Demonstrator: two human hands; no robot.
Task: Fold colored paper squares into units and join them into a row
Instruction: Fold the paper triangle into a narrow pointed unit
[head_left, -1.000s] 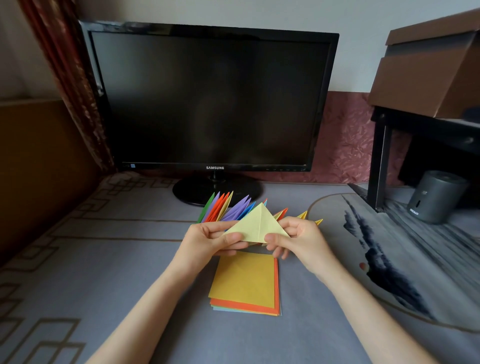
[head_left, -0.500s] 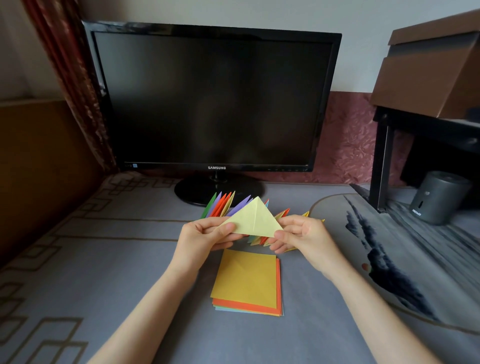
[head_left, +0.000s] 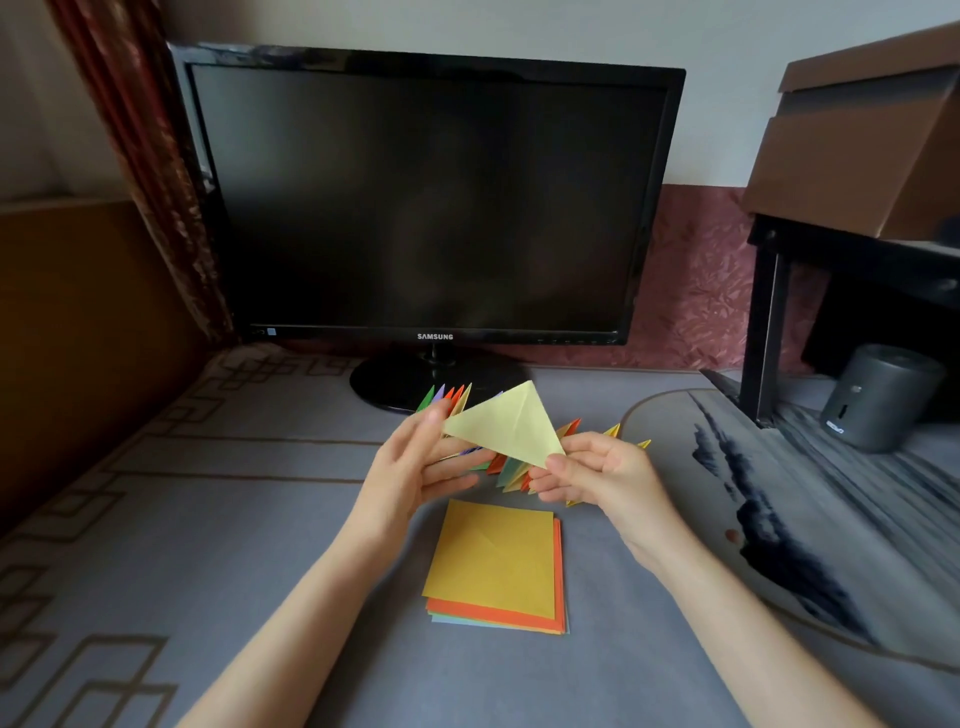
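A pale yellow folded triangle (head_left: 506, 426) is held in the air above the table. My right hand (head_left: 592, 473) pinches its lower right corner. My left hand (head_left: 415, 462) touches its left corner with straight, relaxed fingers. Behind and below the triangle lies a row of joined colored units (head_left: 511, 470), with green, purple, orange and yellow points showing; my hands hide much of it. A stack of colored paper squares (head_left: 496, 561), mustard yellow on top with orange and light blue beneath, lies on the table below my hands.
A black monitor (head_left: 426, 202) on a round stand (head_left: 395, 382) stands just behind the row. At the right are a black shelf frame (head_left: 761, 332), a brown cardboard box (head_left: 862, 150) and a grey cylinder (head_left: 878, 397). A grey patterned mat (head_left: 208, 519) covers the table.
The yellow triangle has been lifted and tilted, its right corner now lower. My left hand has loosened from a pinch to straight fingers at the left corner.
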